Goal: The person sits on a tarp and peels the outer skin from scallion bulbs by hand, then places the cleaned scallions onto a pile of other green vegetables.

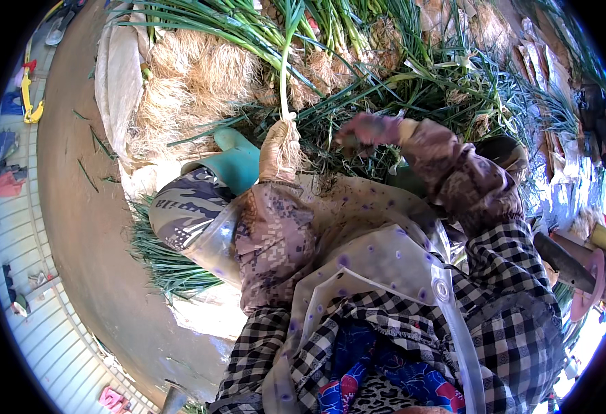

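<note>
My left hand [279,153], in a beige glove, is closed around the lower end of a green onion [284,76]. Its pale stalk rises upright from the fist, with green leaves at the top and stringy roots hanging beside the glove. My right hand [368,132], in a dark purplish glove, is off to the right of that stalk, apart from it. Motion smears its fingers, so their grip is unclear. Beneath and behind the right hand lies a loose heap of green leaves and trimmings [413,93].
Bunches of green onions with thick tan roots [203,69] lie on a pale sheet [120,83] ahead. A teal boot [237,160] is beside my left forearm. More green leaves [172,259] lie at the left, near the brown floor [75,193]. A pink-rimmed object [589,283] is at far right.
</note>
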Tool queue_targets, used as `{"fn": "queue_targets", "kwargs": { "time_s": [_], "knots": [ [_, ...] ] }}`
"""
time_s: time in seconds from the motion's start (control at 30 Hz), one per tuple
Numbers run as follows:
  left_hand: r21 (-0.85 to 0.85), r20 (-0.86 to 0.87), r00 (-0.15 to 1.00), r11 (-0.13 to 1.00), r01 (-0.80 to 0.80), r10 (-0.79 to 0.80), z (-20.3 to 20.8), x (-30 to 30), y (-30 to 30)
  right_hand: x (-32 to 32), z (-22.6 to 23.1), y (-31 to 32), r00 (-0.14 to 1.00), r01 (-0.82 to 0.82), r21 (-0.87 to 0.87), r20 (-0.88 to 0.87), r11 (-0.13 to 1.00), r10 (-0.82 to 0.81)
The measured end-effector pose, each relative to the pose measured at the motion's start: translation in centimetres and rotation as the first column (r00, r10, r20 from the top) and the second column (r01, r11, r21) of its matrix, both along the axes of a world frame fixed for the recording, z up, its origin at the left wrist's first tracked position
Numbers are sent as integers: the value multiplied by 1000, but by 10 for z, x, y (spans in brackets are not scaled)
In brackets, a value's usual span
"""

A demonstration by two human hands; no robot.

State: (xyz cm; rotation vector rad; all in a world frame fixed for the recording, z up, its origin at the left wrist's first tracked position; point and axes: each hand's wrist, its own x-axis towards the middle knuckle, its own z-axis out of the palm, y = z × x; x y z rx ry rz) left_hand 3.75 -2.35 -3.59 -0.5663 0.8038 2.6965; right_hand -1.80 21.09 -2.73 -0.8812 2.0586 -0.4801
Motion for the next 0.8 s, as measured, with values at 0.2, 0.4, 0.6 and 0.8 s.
{"fn": "queue_targets", "kwargs": {
  "time_s": [0.2, 0.4, 0.6, 0.8],
  "knots": [
    [-320, 26, 997, 945, -66, 78, -13, 17, 8, -29, -54, -9, 717, 694, -411, 460, 590, -523],
    [-676, -186, 982, 725, -132, 5, 7, 13, 39, -34, 14, -78, 334, 941, -281, 863, 190, -378],
    [-772, -264, 938, 632, -66, -225, 37, 21, 42, -39, 18, -88, 280, 937, -348, 742, 7, -609],
    [-905, -170, 832, 418, 80, -527, -14, 26, 33, -97, 46, -58, 378, 860, -507, 705, -55, -600]
  ]
}}
